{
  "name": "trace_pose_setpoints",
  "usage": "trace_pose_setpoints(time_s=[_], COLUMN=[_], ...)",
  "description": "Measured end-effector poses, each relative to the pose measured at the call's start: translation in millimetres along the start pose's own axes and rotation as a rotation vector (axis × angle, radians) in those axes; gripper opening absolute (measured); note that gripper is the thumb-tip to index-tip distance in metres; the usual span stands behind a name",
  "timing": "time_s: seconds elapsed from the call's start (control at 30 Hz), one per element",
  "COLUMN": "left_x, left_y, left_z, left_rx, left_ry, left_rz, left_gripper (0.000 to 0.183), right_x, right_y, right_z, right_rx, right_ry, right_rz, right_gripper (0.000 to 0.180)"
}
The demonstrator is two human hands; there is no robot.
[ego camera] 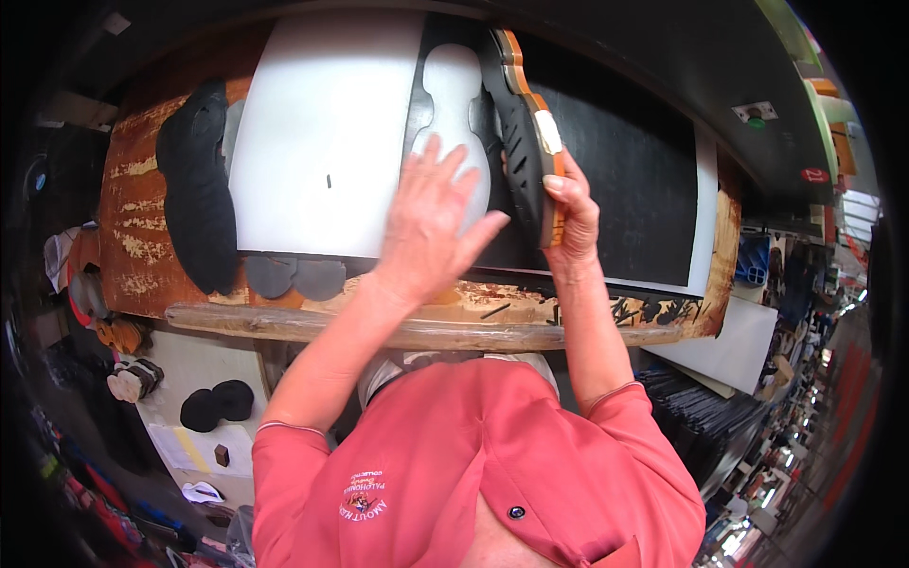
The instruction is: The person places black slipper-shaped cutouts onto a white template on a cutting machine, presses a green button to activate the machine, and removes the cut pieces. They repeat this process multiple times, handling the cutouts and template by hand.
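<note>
My right hand grips the edge of a sole-shaped cutting die, tilted up on its side, with an orange rim and a dark face with slots. My left hand, slightly blurred, is spread with its fingers over a pale sole-shaped area, where the outline of a sole shows in the black sheet. The black sheet material lies on a white cutting board. A small dark scrap rests on the board's left part.
Black sole-shaped pieces are stacked at the left of the worn wooden table. Grey rounded pieces lie at the board's front edge. Dark offcuts are scattered at the front right. A dark machine beam spans above, bearing a green button.
</note>
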State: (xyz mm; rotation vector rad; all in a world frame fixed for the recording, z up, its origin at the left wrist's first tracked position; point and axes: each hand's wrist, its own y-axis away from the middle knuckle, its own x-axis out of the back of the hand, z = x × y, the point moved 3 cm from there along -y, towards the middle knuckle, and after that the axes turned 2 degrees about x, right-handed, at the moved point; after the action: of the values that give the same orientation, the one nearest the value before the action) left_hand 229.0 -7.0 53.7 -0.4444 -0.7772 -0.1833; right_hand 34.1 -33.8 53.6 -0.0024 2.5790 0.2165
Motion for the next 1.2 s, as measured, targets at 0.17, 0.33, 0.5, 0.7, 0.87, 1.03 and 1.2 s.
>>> trace_pose_setpoints(time_s=[0.17,0.33,0.5,0.7,0.87,1.03,1.2], left_x=[-34.3,-46.7,-46.2,-31.3,-47.9,-55.0,-31.5], left_y=[-14.1,-3.3,-8.7,-7.3,-4.0,8.3,35.2], left_z=[-4.4,-16.7,-15.4,27.2,69.4,47.6,-16.3], left_rx=[-0.078,-0.135,-0.104,0.156,0.189,0.243,0.784], left_ry=[-0.149,-0.159,-0.147,0.418,0.883,0.993,0.965], left_rz=[-0.275,-0.162,-0.134,-0.135,-0.320,-0.263,-0.065], left_gripper=[0.052,0.051,0.049,0.078,0.094,0.063,0.039], right_x=[10.7,16.9,23.0,24.8,18.3,14.9,22.9], right_y=[5.1,10.0,36.9,61.5,66.4,63.5,63.1], right_z=[8.3,-18.4,-47.0,-36.2,-18.5,-14.7,-28.1], right_rx=[-0.025,0.016,0.108,0.084,0.103,0.109,0.146], right_ry=[-0.141,-0.100,0.036,0.007,0.003,0.007,-0.065], right_rz=[0.024,-0.026,0.102,0.205,0.289,0.306,0.202], right_gripper=[0.077,0.074,0.078,0.071,0.076,0.078,0.071])
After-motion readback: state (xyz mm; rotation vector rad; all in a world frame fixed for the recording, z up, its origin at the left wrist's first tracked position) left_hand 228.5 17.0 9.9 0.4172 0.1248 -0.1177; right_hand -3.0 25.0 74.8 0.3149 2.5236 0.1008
